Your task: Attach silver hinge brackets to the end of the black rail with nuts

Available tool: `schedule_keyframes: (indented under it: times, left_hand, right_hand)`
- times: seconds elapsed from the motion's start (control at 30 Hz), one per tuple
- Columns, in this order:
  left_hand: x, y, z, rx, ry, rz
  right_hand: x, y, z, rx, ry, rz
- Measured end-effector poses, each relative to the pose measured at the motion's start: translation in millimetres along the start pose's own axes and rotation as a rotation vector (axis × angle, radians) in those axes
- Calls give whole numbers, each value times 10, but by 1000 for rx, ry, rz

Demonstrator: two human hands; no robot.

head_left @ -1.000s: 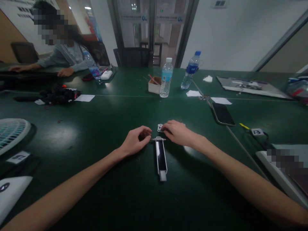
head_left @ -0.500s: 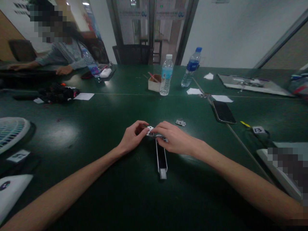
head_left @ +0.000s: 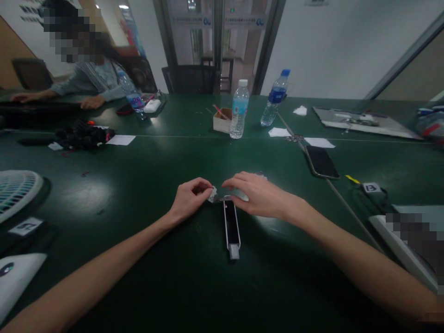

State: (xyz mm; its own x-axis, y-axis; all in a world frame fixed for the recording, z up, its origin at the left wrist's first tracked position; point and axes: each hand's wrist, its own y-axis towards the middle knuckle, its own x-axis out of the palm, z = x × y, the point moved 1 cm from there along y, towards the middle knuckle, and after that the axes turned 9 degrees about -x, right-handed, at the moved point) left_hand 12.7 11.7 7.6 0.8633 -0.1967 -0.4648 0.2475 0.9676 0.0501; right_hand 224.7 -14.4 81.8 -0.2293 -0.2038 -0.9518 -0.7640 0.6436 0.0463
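Observation:
My left hand pinches a small pale plate with holes between thumb and fingertips. My right hand is open just to the right, thumb and fingers apart with nothing between them. A thin grey metal piece shows low between the hands; its exact shape is too small to tell. Below the right fingers lies a long white-edged device with a black face, a pale tab sticking out at its near end. Behind the right hand, a second small metal piece is mostly hidden.
Farther back stand a clear bottle, a small open box and a blue-capped bottle. A phone lies right. A white fan and dark cables are left. Another person sits at the far left.
My right hand has let go of the small parts and moved slightly right, its fingers opening. My left hand keeps the holed plate, now tilted more upright.

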Motion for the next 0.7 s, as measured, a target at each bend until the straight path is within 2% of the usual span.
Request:
schedule_keyframes:
  times: [0.13,0.27,0.7]
  left_hand:
    - [-1,-19,27,-14,121,25]
    - [-12,-28,63,-30,162,28]
    - [3,-2,-18,-19,164,34]
  right_hand:
    - [-49,-67,120,150,-50,-148]
    - [-5,-80,191,164,-6,-240]
    - [21,-18,165,183,-7,-232]
